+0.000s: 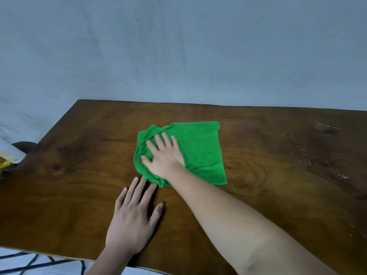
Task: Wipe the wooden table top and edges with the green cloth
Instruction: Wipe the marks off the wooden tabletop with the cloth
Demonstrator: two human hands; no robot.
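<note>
While the right hand [165, 155] presses flat, fingers straight, on the green cloth [200, 151], bright, bunched at its left, mid wooden table [278, 195], the left hand [133, 215] rests open-palmed just beside it.

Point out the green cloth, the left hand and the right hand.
green cloth [200, 151], head view, bare flat middle.
left hand [129, 219], head view, back of hand.
right hand [164, 159], head view, back of hand.

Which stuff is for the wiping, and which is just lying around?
For the job: green cloth, wooden table, right hand pressing the cloth, left hand flat on the table.
Lying about: blurry white-and-yellow thing beside the table's left end.
</note>
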